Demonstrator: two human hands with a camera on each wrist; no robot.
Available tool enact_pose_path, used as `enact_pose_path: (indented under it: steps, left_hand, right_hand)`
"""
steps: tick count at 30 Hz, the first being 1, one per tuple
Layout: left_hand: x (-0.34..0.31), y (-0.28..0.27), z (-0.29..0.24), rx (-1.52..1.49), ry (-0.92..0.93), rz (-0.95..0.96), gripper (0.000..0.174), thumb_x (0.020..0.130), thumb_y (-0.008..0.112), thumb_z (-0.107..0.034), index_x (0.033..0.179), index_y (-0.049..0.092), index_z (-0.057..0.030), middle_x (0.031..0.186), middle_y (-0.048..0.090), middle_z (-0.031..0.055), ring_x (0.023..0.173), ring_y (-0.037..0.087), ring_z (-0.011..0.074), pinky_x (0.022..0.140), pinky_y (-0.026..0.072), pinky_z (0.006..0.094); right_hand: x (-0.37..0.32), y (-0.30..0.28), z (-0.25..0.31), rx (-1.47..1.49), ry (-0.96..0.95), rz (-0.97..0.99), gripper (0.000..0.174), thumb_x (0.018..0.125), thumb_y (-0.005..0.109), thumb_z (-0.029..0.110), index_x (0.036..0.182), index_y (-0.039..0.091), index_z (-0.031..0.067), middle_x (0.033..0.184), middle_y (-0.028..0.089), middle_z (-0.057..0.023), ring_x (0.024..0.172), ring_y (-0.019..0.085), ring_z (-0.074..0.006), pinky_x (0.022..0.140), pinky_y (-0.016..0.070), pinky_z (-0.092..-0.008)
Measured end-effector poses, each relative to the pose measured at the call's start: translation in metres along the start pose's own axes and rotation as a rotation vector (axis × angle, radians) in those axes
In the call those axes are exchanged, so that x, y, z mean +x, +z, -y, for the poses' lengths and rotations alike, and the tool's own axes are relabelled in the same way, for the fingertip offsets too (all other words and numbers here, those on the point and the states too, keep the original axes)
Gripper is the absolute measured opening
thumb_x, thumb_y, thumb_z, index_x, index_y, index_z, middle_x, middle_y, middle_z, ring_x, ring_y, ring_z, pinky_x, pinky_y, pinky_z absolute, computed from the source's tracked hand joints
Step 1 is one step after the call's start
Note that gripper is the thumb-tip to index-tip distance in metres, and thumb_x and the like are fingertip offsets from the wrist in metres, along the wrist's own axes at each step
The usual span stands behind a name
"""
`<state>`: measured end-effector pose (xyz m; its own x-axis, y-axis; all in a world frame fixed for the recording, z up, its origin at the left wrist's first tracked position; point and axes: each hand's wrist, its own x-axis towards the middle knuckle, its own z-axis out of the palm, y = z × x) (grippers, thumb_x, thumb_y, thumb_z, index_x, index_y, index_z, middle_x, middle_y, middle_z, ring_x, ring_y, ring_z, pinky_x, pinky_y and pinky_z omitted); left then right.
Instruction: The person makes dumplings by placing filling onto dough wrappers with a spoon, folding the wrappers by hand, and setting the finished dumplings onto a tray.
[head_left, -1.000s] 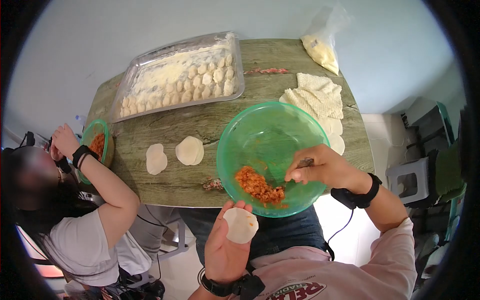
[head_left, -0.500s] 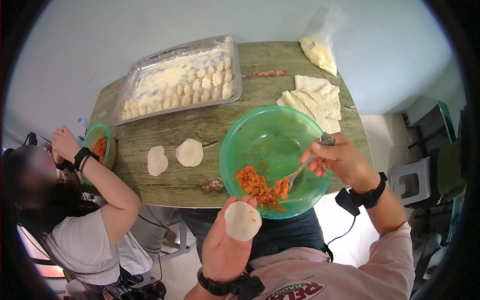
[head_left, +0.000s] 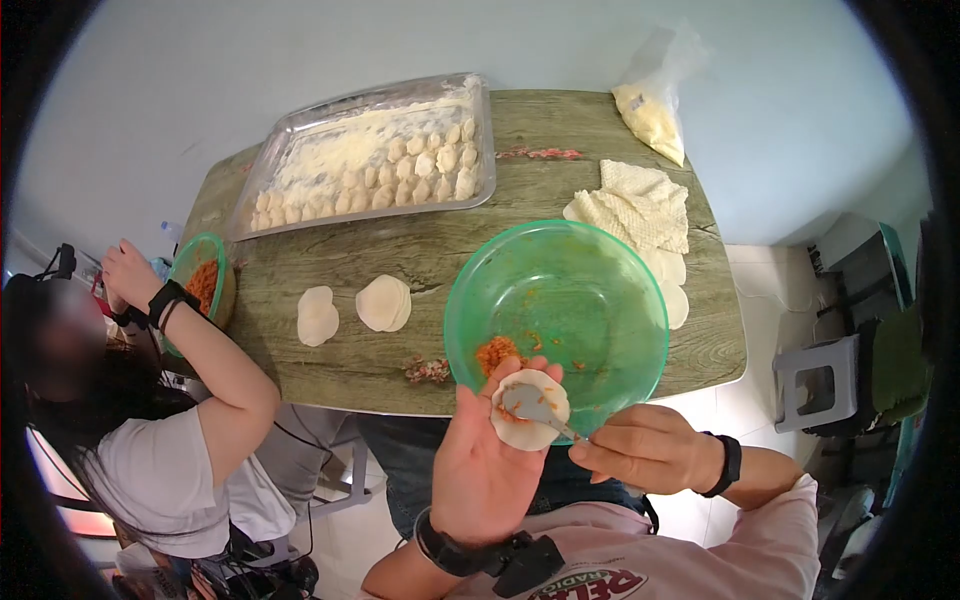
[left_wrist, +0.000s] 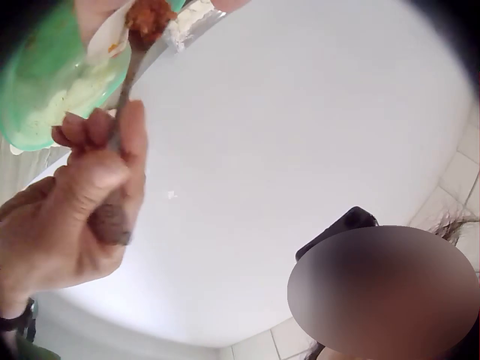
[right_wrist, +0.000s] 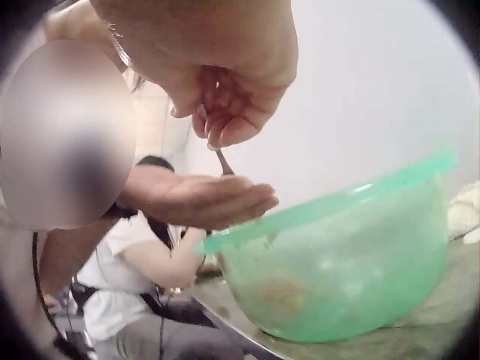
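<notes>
My left hand (head_left: 485, 485) lies palm up at the near rim of the green bowl (head_left: 625, 265), fingers fairly straight. Across its fingers rests a round, pale dumpling wrapper (head_left: 511, 431). In the right hand (head_left: 650, 450) I grip a metal spoon (head_left: 533, 404), its back turned upward over the wrapper in the head view. Reddish-orange filling (left_wrist: 150, 21) clings to the spoon's bowl in the left wrist view. More filling (head_left: 496, 354) sits inside the green bowl, partly hidden behind my left fingers.
Stacked wrappers (head_left: 384, 303) and another small pile (head_left: 318, 316) lie left of the bowl. Behind stands a floured metal tray (head_left: 340, 140) of dumplings (head_left: 425, 163). A cream cloth (head_left: 640, 205) covers wrappers at right. Another person (head_left: 165, 440) sits left beside a smaller green bowl (head_left: 228, 290).
My right hand scooped filling from the bowl and brought the spoon left and toward me onto the wrapper. My left hand shifted right and up to the bowl's rim.
</notes>
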<state>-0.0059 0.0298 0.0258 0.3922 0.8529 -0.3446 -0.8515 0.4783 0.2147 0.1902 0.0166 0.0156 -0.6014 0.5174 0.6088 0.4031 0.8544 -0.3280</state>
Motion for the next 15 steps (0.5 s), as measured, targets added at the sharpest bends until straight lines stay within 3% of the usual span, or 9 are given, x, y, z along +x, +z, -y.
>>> enact_pose_path:
  steps: [5, 8, 15]
  left_hand:
    - [0.004, -0.003, -0.002, 0.034, 0.048, -0.017, 0.049, 0.100, 0.030, -0.038, 0.129, 0.039, -0.0012, 0.136, 0.042, 0.0144, 0.130, 0.036, 0.0270, 0.108, 0.0299, 0.0415]
    - [0.006, 0.000, -0.001, 0.065, 0.076, -0.048, 0.051, 0.099, 0.031, -0.039, 0.130, 0.039, 0.0013, 0.137, 0.041, 0.0163, 0.131, 0.035, 0.0281, 0.109, 0.0292, 0.0418]
    - [0.004, 0.002, 0.000, 0.147, 0.095, -0.032, 0.048, 0.100, 0.030, -0.036, 0.131, 0.038, -0.0004, 0.137, 0.042, 0.0141, 0.129, 0.037, 0.0267, 0.108, 0.0302, 0.0409]
  right_hand:
    - [-0.001, -0.008, -0.001, -0.006, -0.003, 0.018, 0.036, 0.072, 0.071, 0.011, 0.105, 0.064, -0.0007, 0.086, 0.056, -0.0069, 0.068, 0.056, -0.0181, 0.056, 0.0489, -0.0273]
    - [0.003, -0.013, -0.001, 0.064, 0.050, -0.109, 0.035, 0.073, 0.071, 0.011, 0.105, 0.064, 0.0000, 0.087, 0.056, -0.0069, 0.068, 0.056, -0.0176, 0.055, 0.0485, -0.0273]
    - [0.000, -0.006, -0.003, 0.043, 0.000, -0.003, 0.035, 0.071, 0.072, 0.009, 0.104, 0.065, 0.0007, 0.087, 0.057, -0.0073, 0.067, 0.057, -0.0189, 0.055, 0.0476, -0.0280]
